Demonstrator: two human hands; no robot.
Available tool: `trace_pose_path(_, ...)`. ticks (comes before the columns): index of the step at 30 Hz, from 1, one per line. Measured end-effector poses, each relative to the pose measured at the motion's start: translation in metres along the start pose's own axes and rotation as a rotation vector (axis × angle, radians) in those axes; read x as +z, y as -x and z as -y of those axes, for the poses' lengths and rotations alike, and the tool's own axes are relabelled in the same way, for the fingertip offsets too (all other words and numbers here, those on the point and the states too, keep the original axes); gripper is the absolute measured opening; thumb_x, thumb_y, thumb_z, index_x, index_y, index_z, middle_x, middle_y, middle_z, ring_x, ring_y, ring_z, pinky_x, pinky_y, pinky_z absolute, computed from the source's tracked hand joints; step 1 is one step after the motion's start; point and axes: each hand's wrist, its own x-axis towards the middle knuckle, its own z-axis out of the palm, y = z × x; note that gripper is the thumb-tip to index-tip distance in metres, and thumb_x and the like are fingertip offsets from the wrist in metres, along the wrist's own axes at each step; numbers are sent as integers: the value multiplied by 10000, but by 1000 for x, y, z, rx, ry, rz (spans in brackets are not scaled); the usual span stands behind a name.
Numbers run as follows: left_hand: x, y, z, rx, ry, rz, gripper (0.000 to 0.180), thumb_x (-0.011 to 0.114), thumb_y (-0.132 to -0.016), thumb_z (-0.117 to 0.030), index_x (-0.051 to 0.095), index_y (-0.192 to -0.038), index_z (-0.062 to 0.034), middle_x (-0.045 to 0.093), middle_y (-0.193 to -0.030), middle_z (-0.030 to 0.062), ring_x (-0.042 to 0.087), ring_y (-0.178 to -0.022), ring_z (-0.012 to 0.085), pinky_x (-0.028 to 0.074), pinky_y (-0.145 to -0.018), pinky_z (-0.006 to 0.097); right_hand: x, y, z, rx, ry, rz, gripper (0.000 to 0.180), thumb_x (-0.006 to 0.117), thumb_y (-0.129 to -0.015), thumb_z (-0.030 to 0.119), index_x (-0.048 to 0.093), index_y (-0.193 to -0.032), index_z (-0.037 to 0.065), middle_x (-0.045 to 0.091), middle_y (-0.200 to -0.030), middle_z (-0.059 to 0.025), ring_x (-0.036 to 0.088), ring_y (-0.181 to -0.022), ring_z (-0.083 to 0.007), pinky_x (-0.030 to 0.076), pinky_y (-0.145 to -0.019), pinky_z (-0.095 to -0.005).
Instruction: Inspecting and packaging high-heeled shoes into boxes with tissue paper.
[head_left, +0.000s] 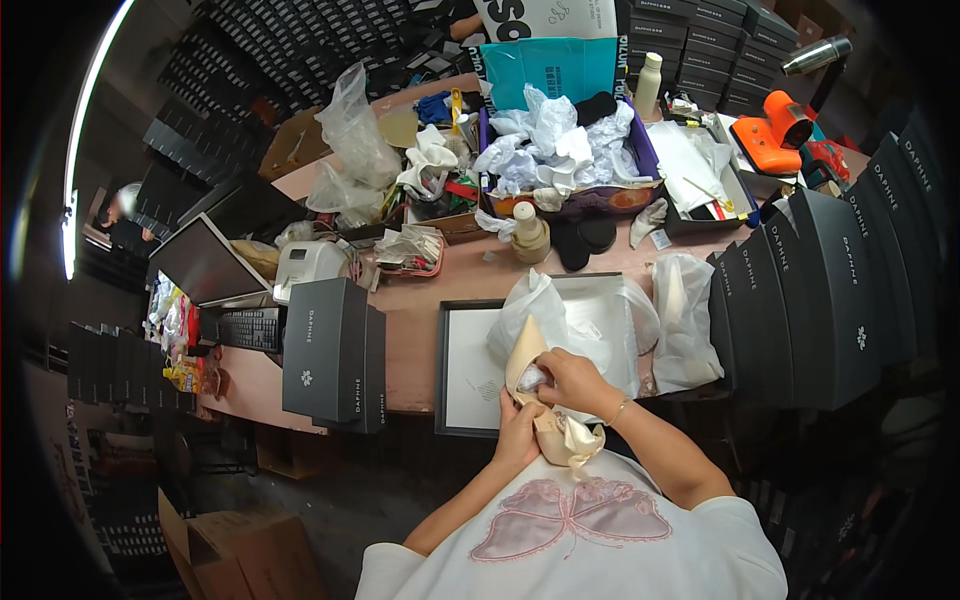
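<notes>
A cream pointed-toe shoe (526, 345), with a satiny bow-like piece (572, 443) at its heel end, is held in front of my chest, toe pointing away. My left hand (517, 436) is wrapped round its side from below. With fingers pinched at the shoe's opening, my right hand (580, 386) grips crumpled white paper (533, 379) that sits inside; the fingertips are partly hidden. Just beyond lies an open shoebox (466, 360) with a pale inside and dark rim, and a translucent plastic bag (532, 296) lies in it.
To the right, a bagged shoe (682, 320) lies beside upright dark shoeboxes (810, 290). More dark shoeboxes (325, 350) stand left, near a keyboard (250, 328) and monitor (208, 262). Behind are a bin of crumpled paper (560, 140), a bottle (529, 235) and an orange tape dispenser (768, 140).
</notes>
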Motion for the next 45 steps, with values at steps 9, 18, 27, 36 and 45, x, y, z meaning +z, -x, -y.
trace_pose_path(9,7,-1,-11,-47,59,-81,532,431,-798,17,304,-1295,-122,498,-1146,144,579,-944,273,532,-814,448,-32,-14,-4,-249,302,-240,304,722,-688,171,582,-942,84,583,-883,-63,578,-827,-247,453,-684,-362)
trace_pose_path(18,-4,-4,12,-125,223,-64,558,591,-779,-44,355,-1280,-113,520,-1101,67,594,-947,182,539,-802,347,24,-19,-33,-533,358,-281,170,684,-684,145,631,-843,118,571,-732,-39,544,-646,-236,398,-585,-382)
trace_pose_path(27,-13,14,26,13,294,-281,609,573,-786,-35,284,-1309,-154,473,-1163,96,551,-1041,216,533,-785,419,21,-9,5,-349,69,-140,151,673,-634,55,546,-714,76,519,-673,-84,526,-602,-288,431,-577,-405)
trace_pose_path(36,-2,11,38,93,231,-166,574,563,-833,-109,278,-1329,-159,457,-1160,74,521,-998,189,500,-780,358,4,-6,8,-496,463,138,123,638,-719,167,586,-788,80,582,-725,-75,579,-686,-263,420,-601,-390)
trace_pose_path(45,-18,3,37,-36,342,-205,447,616,-863,-254,380,-1231,-163,472,-1029,44,519,-877,155,503,-686,337,2,14,-13,-505,357,39,109,633,-661,95,560,-738,71,537,-681,-100,544,-608,-293,415,-584,-416)
